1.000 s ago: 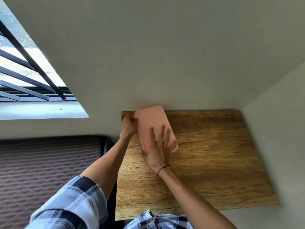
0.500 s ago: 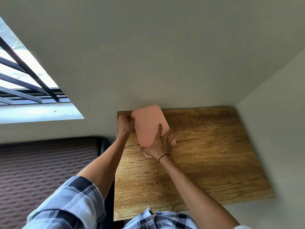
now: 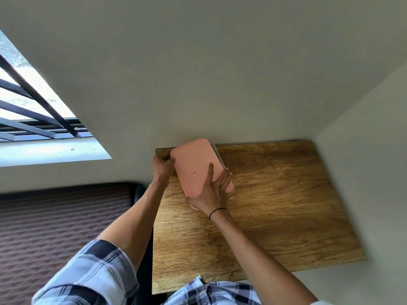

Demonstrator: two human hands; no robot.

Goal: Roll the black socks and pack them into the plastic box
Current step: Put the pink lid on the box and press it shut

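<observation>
A plastic box with a pink lid (image 3: 193, 164) sits at the far left corner of the wooden table (image 3: 275, 205), against the wall. My left hand (image 3: 161, 167) grips the lid's left edge. My right hand (image 3: 212, 192) holds the lid's near right corner, thumb on top and fingers wrapped around the side. The lid looks tilted, with a clear box edge (image 3: 218, 154) showing along its right side. No black socks are visible; the box's inside is hidden by the lid.
Grey walls close in the table at the back and right. A barred window (image 3: 33, 119) is at the left. A dark patterned surface (image 3: 66, 221) lies left of the table, below the window.
My right hand went from lying flat on the lid to gripping its near right corner. The lid now looks lifted at that side. The view shifted slightly.
</observation>
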